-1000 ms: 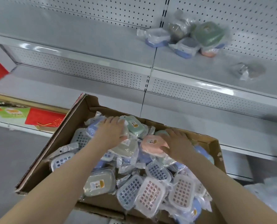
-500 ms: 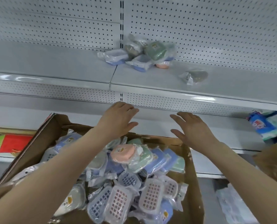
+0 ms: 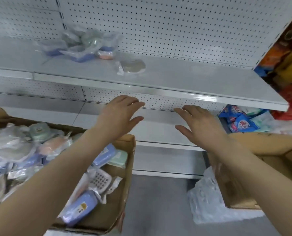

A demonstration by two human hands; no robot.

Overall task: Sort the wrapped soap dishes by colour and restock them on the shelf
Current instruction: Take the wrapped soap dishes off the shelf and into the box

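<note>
A cardboard box (image 3: 127,176) at the lower left holds several wrapped soap dishes (image 3: 80,207) in blue, pink, green and grey. A small heap of wrapped dishes (image 3: 84,46) lies on the white upper shelf (image 3: 184,77), with one grey wrapped dish (image 3: 132,66) apart to its right. My left hand (image 3: 119,116) and my right hand (image 3: 198,123) hover flat, fingers spread, in front of the lower shelf, just right of the box. Both hands hold nothing.
A second cardboard box (image 3: 264,159) stands at the right with clear plastic bags (image 3: 205,198) beside it. Blue packets (image 3: 240,121) lie on the lower shelf at right. Colourful goods (image 3: 286,53) fill the neighbouring shelf end. Grey floor shows between the boxes.
Both hands rose out of the box, empty, and moved right in front of the lower shelf. The view swung to the right, so the box now sits at the left.
</note>
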